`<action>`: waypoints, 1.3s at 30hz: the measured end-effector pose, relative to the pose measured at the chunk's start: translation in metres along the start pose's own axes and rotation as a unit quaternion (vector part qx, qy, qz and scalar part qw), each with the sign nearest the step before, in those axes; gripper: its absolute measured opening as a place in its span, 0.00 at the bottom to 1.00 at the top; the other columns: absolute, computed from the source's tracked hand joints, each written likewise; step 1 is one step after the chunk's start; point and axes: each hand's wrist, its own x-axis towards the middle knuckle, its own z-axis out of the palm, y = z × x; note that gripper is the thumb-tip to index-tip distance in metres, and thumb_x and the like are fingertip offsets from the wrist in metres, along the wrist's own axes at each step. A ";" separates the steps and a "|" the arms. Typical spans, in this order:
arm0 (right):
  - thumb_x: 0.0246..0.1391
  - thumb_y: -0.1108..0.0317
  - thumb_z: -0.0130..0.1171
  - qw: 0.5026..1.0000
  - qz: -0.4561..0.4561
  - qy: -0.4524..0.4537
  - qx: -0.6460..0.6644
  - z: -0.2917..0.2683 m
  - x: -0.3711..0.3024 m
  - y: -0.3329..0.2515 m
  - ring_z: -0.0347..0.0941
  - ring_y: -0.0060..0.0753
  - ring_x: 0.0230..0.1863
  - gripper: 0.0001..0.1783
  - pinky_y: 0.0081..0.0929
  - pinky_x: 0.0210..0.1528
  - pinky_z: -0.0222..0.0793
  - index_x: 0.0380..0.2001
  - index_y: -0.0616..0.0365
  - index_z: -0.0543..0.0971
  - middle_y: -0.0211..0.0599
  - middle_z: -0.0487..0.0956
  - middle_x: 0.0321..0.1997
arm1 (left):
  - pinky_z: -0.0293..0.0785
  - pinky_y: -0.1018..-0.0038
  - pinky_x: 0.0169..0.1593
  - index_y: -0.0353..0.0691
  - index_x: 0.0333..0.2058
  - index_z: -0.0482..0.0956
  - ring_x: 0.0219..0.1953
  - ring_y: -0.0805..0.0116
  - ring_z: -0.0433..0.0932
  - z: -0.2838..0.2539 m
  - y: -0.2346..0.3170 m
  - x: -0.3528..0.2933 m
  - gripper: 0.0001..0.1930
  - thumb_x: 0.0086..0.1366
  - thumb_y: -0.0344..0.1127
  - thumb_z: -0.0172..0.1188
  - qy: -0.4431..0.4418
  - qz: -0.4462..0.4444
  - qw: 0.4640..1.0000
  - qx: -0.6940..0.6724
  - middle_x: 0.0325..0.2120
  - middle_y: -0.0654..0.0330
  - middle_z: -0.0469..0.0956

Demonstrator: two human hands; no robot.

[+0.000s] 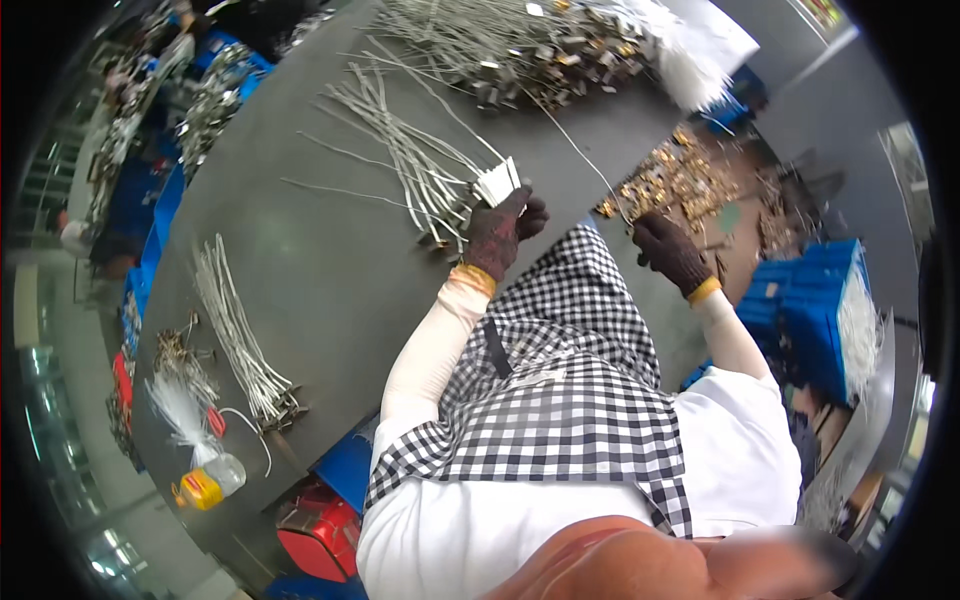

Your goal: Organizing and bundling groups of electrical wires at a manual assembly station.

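My left hand (498, 228), in a dark knitted glove with a yellow cuff, is closed around a small bunch of short white strips (498, 182). Beside it on the grey table lies a loose bundle of white wires (385, 135), their metal ends close to my fingers. My right hand (670, 250), gloved the same way, is pinched on one end of a single thin wire (578, 147) beyond the table's right edge. That wire runs back toward a big heap of wires with metal tips (545, 55). The very end in my fingers is hidden.
Brass-coloured small parts (680, 180) are heaped at the right, above a blue crate (800, 310). White tubes (690, 75) lie at the table's far right. Another wire bundle (235, 330) and a bottle (210, 482) are at left, a red box (318, 535) below.
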 end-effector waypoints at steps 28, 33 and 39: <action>0.54 0.67 0.61 0.977 0.116 -0.132 0.120 -0.016 -0.151 0.104 0.66 0.15 0.21 0.05 0.17 0.22 0.58 0.30 0.56 0.80 0.23 0.73 0.22 | 0.80 0.49 0.52 0.34 0.41 0.77 0.44 0.48 0.82 -0.071 0.107 0.062 0.06 0.68 0.30 0.58 -0.072 0.158 0.903 -0.393 0.39 0.47 0.82; 0.54 0.67 0.61 0.975 0.135 -0.119 0.130 -0.014 -0.151 0.094 0.65 0.14 0.21 0.05 0.17 0.22 0.57 0.31 0.55 0.80 0.22 0.73 0.22 | 0.80 0.50 0.53 0.35 0.41 0.78 0.44 0.49 0.82 -0.059 0.110 0.061 0.06 0.68 0.29 0.58 -0.063 0.154 0.915 -0.367 0.39 0.48 0.82; 0.57 0.69 0.61 0.967 0.114 -0.165 0.160 0.010 -0.127 0.058 0.62 0.15 0.19 0.06 0.19 0.20 0.57 0.35 0.60 0.79 0.26 0.75 0.24 | 0.81 0.63 0.54 0.36 0.49 0.77 0.46 0.57 0.82 -0.061 0.083 0.046 0.12 0.69 0.31 0.57 -0.008 0.425 0.900 0.097 0.44 0.51 0.81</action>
